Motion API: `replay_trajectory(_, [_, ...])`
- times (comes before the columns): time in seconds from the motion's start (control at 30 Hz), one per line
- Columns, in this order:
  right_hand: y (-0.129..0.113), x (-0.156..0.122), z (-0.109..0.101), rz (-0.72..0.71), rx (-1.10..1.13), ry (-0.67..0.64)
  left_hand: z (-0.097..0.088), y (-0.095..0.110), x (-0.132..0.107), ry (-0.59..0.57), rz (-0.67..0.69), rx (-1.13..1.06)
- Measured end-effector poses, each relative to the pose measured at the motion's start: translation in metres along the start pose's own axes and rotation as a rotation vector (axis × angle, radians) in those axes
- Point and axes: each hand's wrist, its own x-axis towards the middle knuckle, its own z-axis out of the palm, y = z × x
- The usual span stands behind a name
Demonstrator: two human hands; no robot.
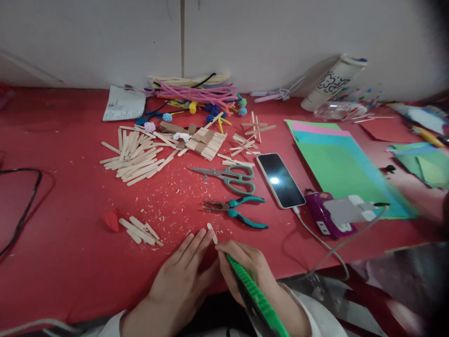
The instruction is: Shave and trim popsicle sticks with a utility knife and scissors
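Note:
At the table's front edge my right hand [247, 269] grips a green and black utility knife [257, 299], its handle slanting back toward me. The knife's blade is hidden behind my fingers. A short piece of wooden craft stick [212, 233] lies just beyond my right fingertips, its near end hidden between the hands. My left hand [182, 276] rests flat on the table with fingers stretched out, its fingertips right beside the stick piece. Wood shavings are scattered on the red table [77, 262]. Several cut stick pieces [140, 231] lie to the left, near a red scrap [111, 220].
Beyond my hands lie pliers [231, 208], scissors [228, 177], loose craft sticks [136, 157] and a banded stick bundle [206, 142]. Rightward are a phone [280, 180] on a cable, a purple power bank [321, 213] and coloured paper [326, 154]. Pipe cleaners [199, 96] sit against the wall.

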Motion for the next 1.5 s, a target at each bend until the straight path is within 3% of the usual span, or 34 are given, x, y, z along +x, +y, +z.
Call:
replay_trajectory(0.13, [0.010,-0.007,-0.001,0.015,0.042,0.064,-0.002,0.000,0.001,-0.015,-0.005,0.026])
replay_trajectory(0.27, [0.008,-0.021,-0.010,-0.096,0.022,0.141,-0.004,0.001,0.002,-0.007,0.003,0.040])
replay_trajectory(0.4, [0.001,-0.028,-0.017,-0.013,0.058,0.189,-0.007,0.002,0.002,-0.017,-0.001,0.032])
replay_trajectory(0.5, [0.004,-0.029,-0.014,-0.023,0.139,0.217,-0.009,0.002,0.001,-0.041,-0.014,0.003])
replay_trajectory(0.57, [0.006,-0.029,-0.010,0.052,0.133,0.230,-0.010,0.002,0.001,-0.045,-0.023,-0.002])
replay_trajectory(0.67, [0.009,-0.029,-0.005,0.122,0.119,0.217,-0.011,0.002,0.001,-0.046,-0.022,0.009])
replay_trajectory(0.9, [0.011,-0.027,-0.003,0.058,0.074,0.215,-0.010,0.002,0.003,-0.052,-0.015,0.007])
replay_trajectory(1.17, [0.004,-0.025,-0.009,0.108,0.050,0.198,-0.010,0.002,0.004,-0.027,-0.016,0.020])
replay_trajectory(1.37, [0.008,-0.025,-0.006,0.027,0.023,0.174,-0.006,0.001,0.004,0.000,-0.006,0.055])
replay_trajectory(1.5, [0.005,-0.019,-0.010,-0.069,-0.058,0.073,-0.005,0.001,0.004,0.053,-0.005,0.079])
